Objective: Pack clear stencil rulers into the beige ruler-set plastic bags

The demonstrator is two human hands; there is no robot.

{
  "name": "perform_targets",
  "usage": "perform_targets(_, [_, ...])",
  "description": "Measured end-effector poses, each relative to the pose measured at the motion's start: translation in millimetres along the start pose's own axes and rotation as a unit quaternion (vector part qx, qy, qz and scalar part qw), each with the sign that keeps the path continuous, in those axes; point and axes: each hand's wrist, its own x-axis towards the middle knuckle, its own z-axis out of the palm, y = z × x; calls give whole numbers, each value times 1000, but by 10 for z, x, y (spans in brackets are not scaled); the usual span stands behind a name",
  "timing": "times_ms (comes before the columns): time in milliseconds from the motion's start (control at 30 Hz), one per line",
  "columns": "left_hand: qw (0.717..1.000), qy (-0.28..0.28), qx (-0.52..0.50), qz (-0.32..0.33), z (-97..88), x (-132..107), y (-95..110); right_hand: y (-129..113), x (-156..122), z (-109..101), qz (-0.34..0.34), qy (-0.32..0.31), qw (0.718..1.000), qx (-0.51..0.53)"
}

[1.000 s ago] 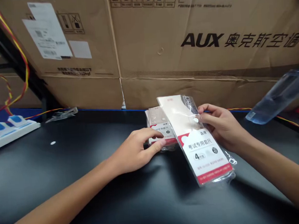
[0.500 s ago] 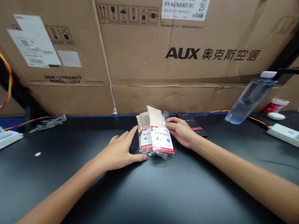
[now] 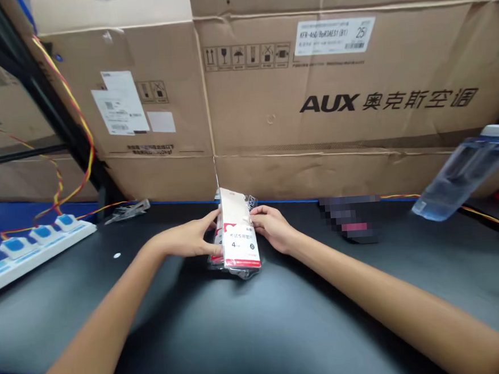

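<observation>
Two ruler packs in clear plastic sleeves, in the head view, one laid over the other and slightly offset, near the middle of the counter's back edge. On the front pack, a white-and-red card with Chinese print and a large "4", a plain beige card above it, and loose clear plastic at the bottom end. Left hand at the stack's left side, fingers together and curled lightly around the edge, thumb low along the same side. Right hand at the right side, fingers closed against the sleeve's edge near the top. Stack gripped lightly between both hands, its lower end apparently on the counter.

Toward the counter's left end, a white power strip with blue switches and, just beyond it, a small clear plastic clip. Toward the right end, a blurred, pixelated object, then a tilted clear plastic bottle with a white cap. Along the back edge, large cardboard boxes printed "AUX"; at the back left, red-and-yellow wires.
</observation>
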Motion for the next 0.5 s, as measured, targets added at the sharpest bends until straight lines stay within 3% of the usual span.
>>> perform_targets(133, [997, 57, -17, -44, -57, -21, -57, -99, -48, -25, 0, -8, 1000, 5])
perform_targets(233, [988, 140, -58, -29, -9, 3, 35, -151, -216, -227, -5, 16, 1000, 11])
perform_targets(267, [985, 146, -86, -18, 33, 11, 107, -154, -299, -307, -7, 27, 999, 17])
perform_targets(333, [977, 115, -177, 18, 152, 18, 297, -145, -493, -453, -11, 40, 999, 30])
perform_targets(433, [953, 18, -301, 37, 395, 21, 590, -131, -791, -594, -1, 54, 997, 47])
perform_targets(500, [939, 14, -340, 44, 555, 35, 712, -146, -931, -648, 20, 51, 996, 69])
